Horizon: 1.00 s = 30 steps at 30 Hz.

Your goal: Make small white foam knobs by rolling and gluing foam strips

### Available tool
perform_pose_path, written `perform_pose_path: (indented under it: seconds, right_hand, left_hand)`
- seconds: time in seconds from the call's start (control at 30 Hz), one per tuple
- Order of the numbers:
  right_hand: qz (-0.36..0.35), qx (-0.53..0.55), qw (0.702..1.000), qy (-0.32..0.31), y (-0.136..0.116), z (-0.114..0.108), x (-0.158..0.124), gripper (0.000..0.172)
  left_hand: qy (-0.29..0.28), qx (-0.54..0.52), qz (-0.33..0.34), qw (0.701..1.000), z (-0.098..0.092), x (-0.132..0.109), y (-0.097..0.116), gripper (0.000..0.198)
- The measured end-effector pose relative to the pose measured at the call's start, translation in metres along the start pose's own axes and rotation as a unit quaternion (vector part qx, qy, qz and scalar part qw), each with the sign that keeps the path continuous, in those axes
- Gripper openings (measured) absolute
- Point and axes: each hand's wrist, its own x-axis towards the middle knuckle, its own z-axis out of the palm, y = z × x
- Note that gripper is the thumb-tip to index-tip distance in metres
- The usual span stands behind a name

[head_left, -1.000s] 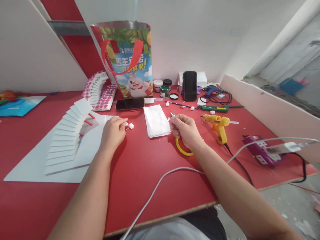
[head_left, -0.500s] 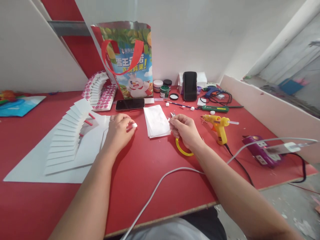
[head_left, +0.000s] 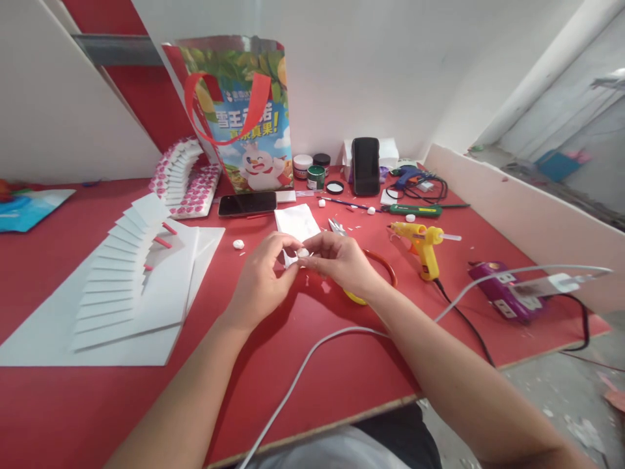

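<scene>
My left hand (head_left: 263, 273) and my right hand (head_left: 339, 260) meet above the middle of the red table, their fingertips pinching a small white paper piece (head_left: 303, 253). It looks partly rolled or folded, and fingers cover some of it. Just behind them lies a stack of white paper sheets (head_left: 297, 221). Scissors (head_left: 375, 296) with a red and yellow handle rest under and beside my right hand, blades (head_left: 336, 227) pointing away. A small white rolled piece (head_left: 238, 244) sits on the table left of my left hand.
At left, a fan-like white stepped model (head_left: 112, 273) stands on white board. A printed bag (head_left: 244, 124), phone (head_left: 247, 204) and paint jars (head_left: 316, 176) line the back. To the right are a yellow glue gun (head_left: 422, 247) and purple power strip (head_left: 505, 293); a white cable (head_left: 317, 352) crosses the front.
My left hand has left the small white roll on the table and moved right. My right hand has let go of the scissors, and both hands now hold a white paper piece.
</scene>
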Motion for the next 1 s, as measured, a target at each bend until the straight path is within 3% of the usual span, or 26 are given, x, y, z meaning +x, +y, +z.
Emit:
perform_pose_path:
  seconds: [0.23,0.43,0.83,0.93,1.0]
  right_hand:
    - [-0.043,0.020,0.998,0.037,0.004,0.001,0.001,0.040]
    - [-0.105,-0.019,0.993,0.054,0.002,0.002,-0.001,0.025]
    - [-0.213,-0.191,0.956,0.060,0.000,0.001,-0.008,0.009]
    - [-0.217,-0.189,0.955,0.067,-0.002,0.001,-0.009,0.008]
    - [-0.196,-0.157,0.965,0.075,-0.004,0.000,-0.008,0.011]
  left_hand:
    - [0.011,-0.154,-0.048,0.987,0.002,-0.003,0.006,0.032]
    - [0.037,-0.144,-0.016,0.989,0.005,-0.002,0.009,0.028]
    - [0.053,-0.187,-0.076,0.978,0.007,-0.002,0.014,0.017]
    - [0.068,-0.281,-0.160,0.944,0.008,0.001,0.013,0.015]
    - [0.085,-0.386,-0.237,0.888,0.008,0.003,0.010,0.016]
